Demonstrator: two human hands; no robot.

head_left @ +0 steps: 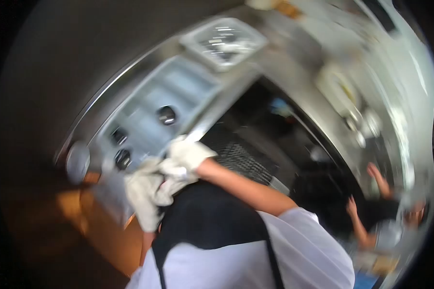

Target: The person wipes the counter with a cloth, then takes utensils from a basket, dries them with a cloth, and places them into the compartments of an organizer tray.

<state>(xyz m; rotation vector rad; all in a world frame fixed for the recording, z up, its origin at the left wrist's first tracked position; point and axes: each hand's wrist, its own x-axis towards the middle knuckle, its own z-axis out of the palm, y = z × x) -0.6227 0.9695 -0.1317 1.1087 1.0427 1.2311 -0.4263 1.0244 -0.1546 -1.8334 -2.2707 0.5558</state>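
White gloves cover both my hands, which meet in front of my black apron (pixel 210 212). My left hand (pixel 142 202) is closed on a bunched white cloth (pixel 165 185). Pressed against the same cloth from the other side is my right hand (pixel 190 153), its fingers curled in. A small shiny spot shows between the gloves, too blurred to name. Just beyond them lies a long pale grey tray (pixel 181 79). In it sit a dark, shiny round piece (pixel 167 115) and two more dark pieces (pixel 123 158) near its left end.
A white bin (pixel 190 41) of shiny metal pieces stands past the tray on the steel counter. To the right are a black ridged mat (pixel 241 161) and another counter with a white container (pixel 330 89). A co-worker's arms (pixel 359 221) show at far right.
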